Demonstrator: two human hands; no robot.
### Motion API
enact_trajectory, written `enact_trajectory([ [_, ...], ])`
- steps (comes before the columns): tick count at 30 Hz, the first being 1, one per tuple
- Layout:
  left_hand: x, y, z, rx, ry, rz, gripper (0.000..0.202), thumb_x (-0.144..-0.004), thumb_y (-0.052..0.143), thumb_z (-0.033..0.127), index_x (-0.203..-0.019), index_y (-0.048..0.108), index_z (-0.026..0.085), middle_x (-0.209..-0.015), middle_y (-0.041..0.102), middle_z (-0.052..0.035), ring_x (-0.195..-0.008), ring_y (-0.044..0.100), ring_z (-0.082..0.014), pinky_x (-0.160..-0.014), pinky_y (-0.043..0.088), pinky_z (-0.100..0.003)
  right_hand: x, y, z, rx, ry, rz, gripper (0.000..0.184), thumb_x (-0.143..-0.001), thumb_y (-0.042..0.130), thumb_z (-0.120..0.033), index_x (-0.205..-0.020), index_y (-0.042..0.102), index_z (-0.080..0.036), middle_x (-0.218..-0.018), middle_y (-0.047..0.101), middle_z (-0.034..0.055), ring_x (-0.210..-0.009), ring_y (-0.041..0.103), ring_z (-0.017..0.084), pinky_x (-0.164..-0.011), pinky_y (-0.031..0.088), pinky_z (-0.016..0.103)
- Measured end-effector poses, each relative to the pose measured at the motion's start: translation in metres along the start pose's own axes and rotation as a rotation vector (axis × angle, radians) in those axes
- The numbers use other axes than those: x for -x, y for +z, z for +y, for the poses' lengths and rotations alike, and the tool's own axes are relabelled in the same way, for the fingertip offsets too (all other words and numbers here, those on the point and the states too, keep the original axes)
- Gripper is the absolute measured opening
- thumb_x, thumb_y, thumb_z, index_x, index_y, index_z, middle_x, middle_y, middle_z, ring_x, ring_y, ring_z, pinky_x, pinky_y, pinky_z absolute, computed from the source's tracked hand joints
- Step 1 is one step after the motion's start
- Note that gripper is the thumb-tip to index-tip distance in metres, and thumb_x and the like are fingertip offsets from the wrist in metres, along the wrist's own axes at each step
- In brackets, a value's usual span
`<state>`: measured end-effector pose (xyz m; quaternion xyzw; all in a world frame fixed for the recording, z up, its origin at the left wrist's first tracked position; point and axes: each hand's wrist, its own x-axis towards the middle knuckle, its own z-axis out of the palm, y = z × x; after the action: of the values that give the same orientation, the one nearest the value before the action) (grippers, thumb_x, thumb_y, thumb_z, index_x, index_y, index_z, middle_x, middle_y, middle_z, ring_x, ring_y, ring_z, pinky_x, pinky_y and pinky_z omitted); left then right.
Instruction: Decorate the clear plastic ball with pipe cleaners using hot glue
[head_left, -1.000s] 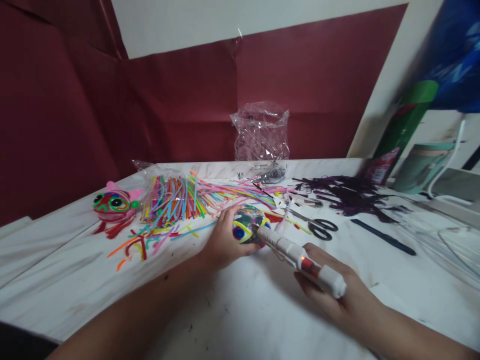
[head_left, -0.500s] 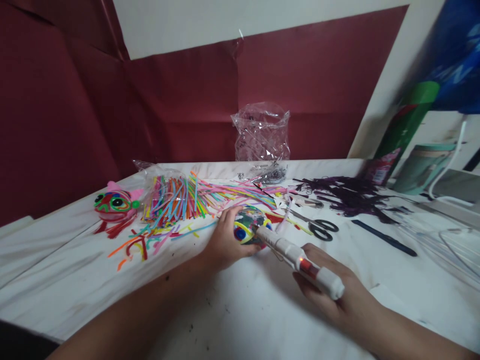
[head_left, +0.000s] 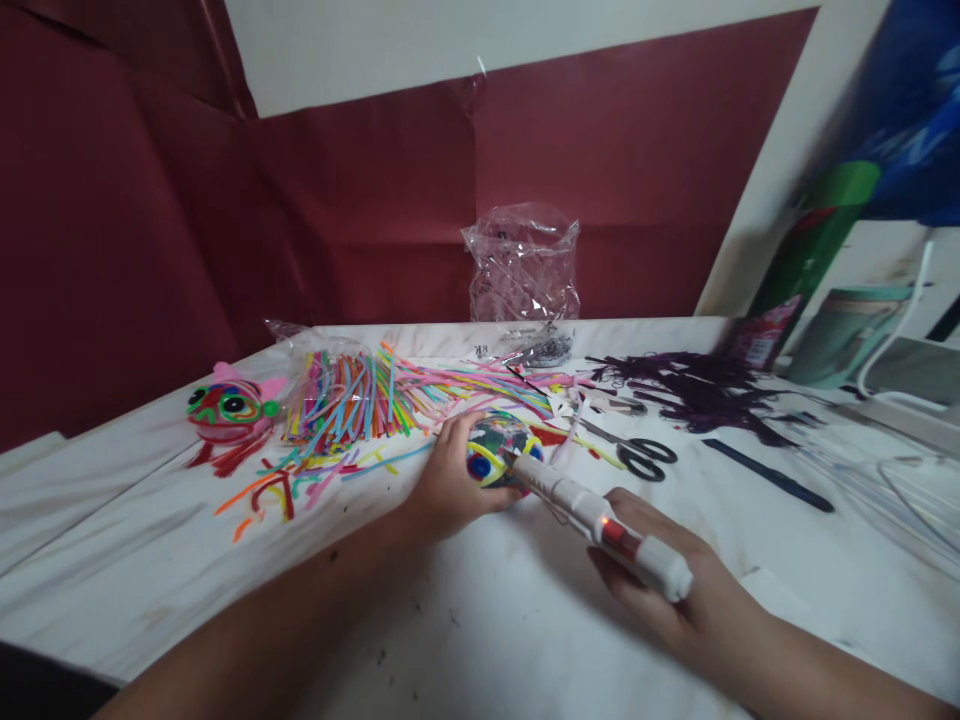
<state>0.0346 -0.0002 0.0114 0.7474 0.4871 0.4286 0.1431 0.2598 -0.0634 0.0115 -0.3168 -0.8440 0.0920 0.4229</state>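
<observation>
My left hand (head_left: 451, 472) is wrapped round the left side of a small rounded craft figure (head_left: 500, 440), which has blue eyes ringed in yellow and a dark front. In my right hand (head_left: 660, 560) is a white glue gun (head_left: 577, 505) with a lit orange light on its body. Its nozzle points at the front of the figure, between the eyes; whether the tip touches the surface I cannot tell. My right fingers are partly hidden behind the gun.
A pink craft figure (head_left: 229, 410) stands at the left by bundled pipe cleaners (head_left: 349, 400) and cut bits. Black scissors (head_left: 645, 458), a dark blue slim tool (head_left: 769, 475) and dark purple strands (head_left: 697, 385) lie right. A clear plastic bag (head_left: 525, 265) stands behind; a greenish cup (head_left: 851, 335) is far right.
Almost nothing differs. The rear of the glue gun has shifted very slightly to the right, its nozzle still at the figure's front; my left hand keeps its hold.
</observation>
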Motion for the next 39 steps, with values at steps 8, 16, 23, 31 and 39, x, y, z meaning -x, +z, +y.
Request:
enact_trajectory([
  [8, 0.000, -0.001, -0.001, 0.060, -0.065, 0.001, 0.084, -0.052, 0.083, 0.035, -0.125, 0.044, 0.021, -0.125, 0.052, -0.0108, -0.118, 0.051, -0.0299, -0.100, 0.040, -0.043, -0.001, -0.008, 0.001, -0.020, 0.053, -0.070, 0.016, -0.087, 0.046, -0.015, -0.073, 0.043, -0.022, -0.067, 0.051, -0.0010, -0.058, 0.051, 0.013, -0.051, 0.043, 0.023],
  [16, -0.002, -0.001, -0.005, 0.100, -0.090, -0.007, 0.087, -0.049, 0.085, 0.035, -0.125, 0.044, 0.022, -0.126, 0.051, -0.0110, -0.117, 0.051, -0.0303, -0.099, 0.041, -0.043, 0.001, -0.005, 0.005, -0.110, 0.122, -0.113, 0.012, -0.089, 0.045, -0.018, -0.077, 0.046, -0.022, -0.070, 0.051, -0.0004, -0.060, 0.051, 0.014, -0.054, 0.043, 0.024],
  [23, -0.002, 0.001, -0.008, 0.081, -0.053, -0.004, 0.090, -0.049, 0.085, 0.035, -0.128, 0.043, 0.024, -0.126, 0.052, -0.0088, -0.116, 0.051, -0.0292, -0.100, 0.041, -0.042, 0.002, -0.007, 0.006, -0.178, 0.198, -0.176, 0.010, -0.091, 0.043, -0.024, -0.086, 0.051, -0.021, -0.074, 0.052, 0.0008, -0.064, 0.052, 0.015, -0.058, 0.045, 0.026],
  [31, -0.001, 0.000, -0.007, 0.083, -0.037, 0.001, 0.089, -0.049, 0.085, 0.033, -0.127, 0.044, 0.023, -0.127, 0.052, -0.0095, -0.118, 0.050, -0.0297, -0.101, 0.040, -0.042, 0.002, -0.004, 0.006, -0.200, 0.247, -0.163, 0.012, -0.090, 0.044, -0.026, -0.087, 0.054, -0.020, -0.075, 0.054, 0.0015, -0.065, 0.051, 0.016, -0.059, 0.044, 0.027],
  [39, -0.001, 0.001, -0.008, 0.076, -0.029, 0.000, 0.088, -0.050, 0.085, 0.035, -0.126, 0.044, 0.022, -0.127, 0.052, -0.0104, -0.118, 0.051, -0.0300, -0.101, 0.040, -0.043, 0.003, -0.003, 0.009, -0.226, 0.256, -0.158, 0.013, -0.090, 0.044, -0.027, -0.090, 0.054, -0.020, -0.076, 0.057, 0.0021, -0.066, 0.053, 0.016, -0.059, 0.045, 0.027],
])
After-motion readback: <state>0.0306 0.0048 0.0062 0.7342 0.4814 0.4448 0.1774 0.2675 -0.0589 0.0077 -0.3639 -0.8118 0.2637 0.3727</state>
